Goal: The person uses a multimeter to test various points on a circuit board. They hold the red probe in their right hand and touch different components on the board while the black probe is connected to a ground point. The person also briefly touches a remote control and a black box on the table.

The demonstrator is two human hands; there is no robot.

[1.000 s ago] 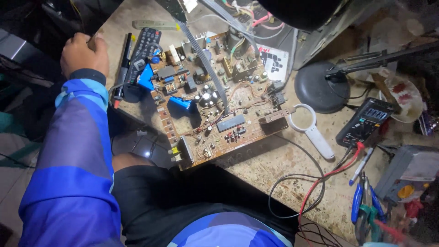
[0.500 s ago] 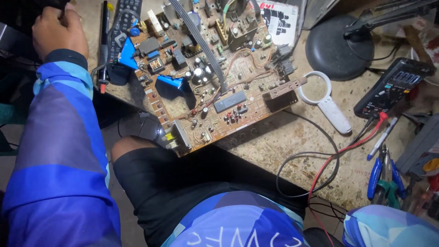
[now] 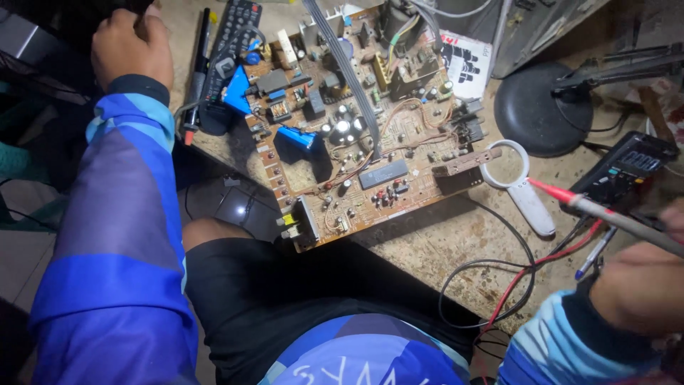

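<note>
Red-tipped probe (image 3: pixel 570 199) slants across the right side of the bench, its point just near of the white magnifier (image 3: pixel 516 187) and beside the black multimeter (image 3: pixel 623 171); the right hand (image 3: pixel 634 299) is wrapped around its near end (blurred, so the finger positions are unclear). Far left, the left hand (image 3: pixel 132 46) is clenched on something dark past the bench edge, which I cannot identify. Between them lies a brown circuit board (image 3: pixel 356 142), with a black remote control (image 3: pixel 228 43) touching its far-left corner.
</note>
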